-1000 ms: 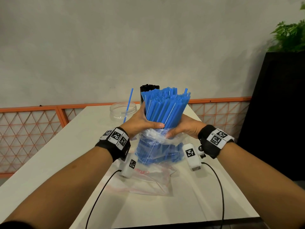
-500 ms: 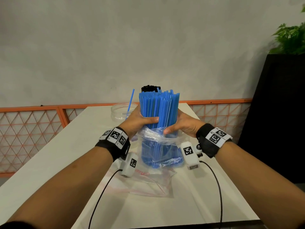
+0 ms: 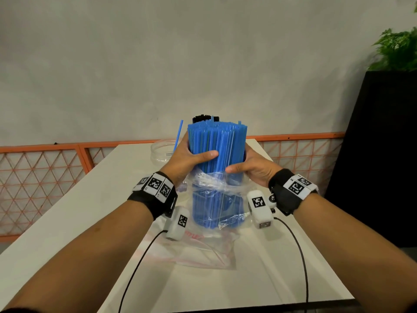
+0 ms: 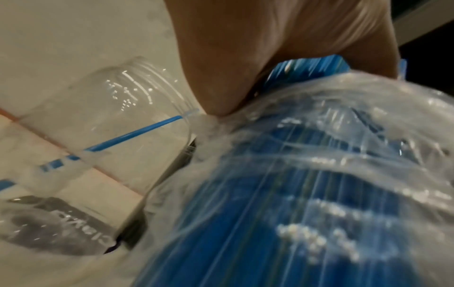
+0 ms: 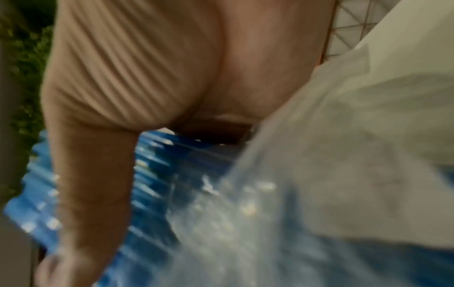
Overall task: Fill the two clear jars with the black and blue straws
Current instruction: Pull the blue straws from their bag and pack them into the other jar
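Head view: both hands, left hand point(image 3: 188, 160) and right hand point(image 3: 252, 169), clasp one upright blue straw bundle point(image 3: 217, 147), fingers point(image 3: 206, 154) curled around it above its plastic bag point(image 3: 216, 199). One clear jar point(image 3: 161, 152) holds a single blue straw point(image 3: 178, 136); black straws point(image 3: 204, 118), perhaps in a second jar, stand behind.

This looks like a plain indoor room rather than a kitchen or workshop (its exact kind cannot be told). A white tabletop point(image 3: 74, 213) stands before a bare grey plaster wall point(image 3: 158, 59), edged by an orange lattice railing point(image 3: 40, 172). A leafy plant point(image 3: 397, 53) tops a tall black cabinet point(image 3: 381, 154).
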`<state>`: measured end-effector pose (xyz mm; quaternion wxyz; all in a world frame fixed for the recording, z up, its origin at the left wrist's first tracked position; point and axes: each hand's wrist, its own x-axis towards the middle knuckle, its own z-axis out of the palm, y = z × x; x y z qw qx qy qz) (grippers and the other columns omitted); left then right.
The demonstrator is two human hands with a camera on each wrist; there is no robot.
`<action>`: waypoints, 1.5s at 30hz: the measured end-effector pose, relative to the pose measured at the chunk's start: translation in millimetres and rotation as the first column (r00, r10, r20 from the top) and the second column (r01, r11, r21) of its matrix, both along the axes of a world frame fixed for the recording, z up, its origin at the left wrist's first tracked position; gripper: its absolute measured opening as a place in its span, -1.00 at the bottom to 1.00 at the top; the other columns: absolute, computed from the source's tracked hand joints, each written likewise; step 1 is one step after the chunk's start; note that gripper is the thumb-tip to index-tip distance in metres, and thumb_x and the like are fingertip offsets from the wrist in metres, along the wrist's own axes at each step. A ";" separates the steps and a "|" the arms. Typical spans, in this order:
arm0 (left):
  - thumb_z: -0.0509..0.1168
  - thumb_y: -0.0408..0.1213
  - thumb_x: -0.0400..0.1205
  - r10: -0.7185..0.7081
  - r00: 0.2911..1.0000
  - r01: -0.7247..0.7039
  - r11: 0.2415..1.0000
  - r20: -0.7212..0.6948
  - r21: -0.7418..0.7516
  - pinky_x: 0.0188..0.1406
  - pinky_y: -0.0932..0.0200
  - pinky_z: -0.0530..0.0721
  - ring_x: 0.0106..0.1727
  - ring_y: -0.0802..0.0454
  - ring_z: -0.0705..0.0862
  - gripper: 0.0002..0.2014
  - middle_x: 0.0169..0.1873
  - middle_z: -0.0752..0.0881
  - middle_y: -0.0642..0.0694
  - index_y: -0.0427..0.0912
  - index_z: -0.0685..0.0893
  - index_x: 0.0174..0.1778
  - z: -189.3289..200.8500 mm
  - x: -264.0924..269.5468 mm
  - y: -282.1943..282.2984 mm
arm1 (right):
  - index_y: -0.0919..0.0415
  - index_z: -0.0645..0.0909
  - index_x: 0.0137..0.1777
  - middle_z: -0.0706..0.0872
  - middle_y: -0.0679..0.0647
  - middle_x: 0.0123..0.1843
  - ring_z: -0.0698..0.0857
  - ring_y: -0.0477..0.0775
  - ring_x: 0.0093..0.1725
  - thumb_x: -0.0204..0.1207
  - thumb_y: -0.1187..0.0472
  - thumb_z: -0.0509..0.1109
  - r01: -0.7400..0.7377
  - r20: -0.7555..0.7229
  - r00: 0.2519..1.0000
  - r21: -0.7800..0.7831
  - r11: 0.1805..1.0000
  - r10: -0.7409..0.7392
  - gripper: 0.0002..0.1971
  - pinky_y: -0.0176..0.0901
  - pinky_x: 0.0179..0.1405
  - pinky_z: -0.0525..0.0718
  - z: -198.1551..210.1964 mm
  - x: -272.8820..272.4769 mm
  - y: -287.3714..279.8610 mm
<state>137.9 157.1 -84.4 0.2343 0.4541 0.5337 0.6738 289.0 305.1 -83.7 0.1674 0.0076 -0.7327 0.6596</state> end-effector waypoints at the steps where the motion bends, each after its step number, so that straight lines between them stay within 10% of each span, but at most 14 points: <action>1: 0.69 -0.10 0.24 -0.010 1.000 0.010 1.000 -0.022 0.009 0.15 -0.06 0.77 0.30 -0.09 0.73 -0.10 0.33 0.69 -0.14 -0.01 0.42 0.50 2.2 1.0 0.3 | 0.13 0.25 0.60 0.52 0.24 0.49 0.57 0.18 0.45 0.18 0.35 0.64 -0.013 -0.002 1.000 -0.012 1.000 0.013 -0.02 0.05 0.32 0.65 2.5 -1.3 -0.3; 30: 0.70 -0.32 0.31 0.105 0.978 -0.106 0.994 -0.178 0.005 0.12 0.01 0.78 0.22 0.05 0.76 -0.23 0.23 0.74 -0.07 -0.09 0.50 0.41 6.5 -1.0 5.9 | 0.35 0.39 0.49 0.64 0.38 0.35 0.67 0.34 0.32 0.35 0.55 0.51 0.168 -0.104 0.977 -0.144 0.975 -0.183 -0.31 0.37 0.32 0.61 10.7 -23.4 -7.0; 45: 0.71 -0.09 0.21 0.077 0.992 -0.084 0.994 -0.095 -0.074 0.20 -0.02 0.76 0.24 0.00 0.76 -0.17 0.23 0.76 -0.06 -0.05 0.53 0.40 10.0 -11.4 -3.3 | 0.31 0.51 0.38 0.73 0.27 0.24 0.74 0.22 0.22 0.32 0.49 0.60 0.359 -0.124 0.924 -0.044 0.932 -0.362 -0.39 0.30 0.19 0.71 11.3 -35.7 -11.2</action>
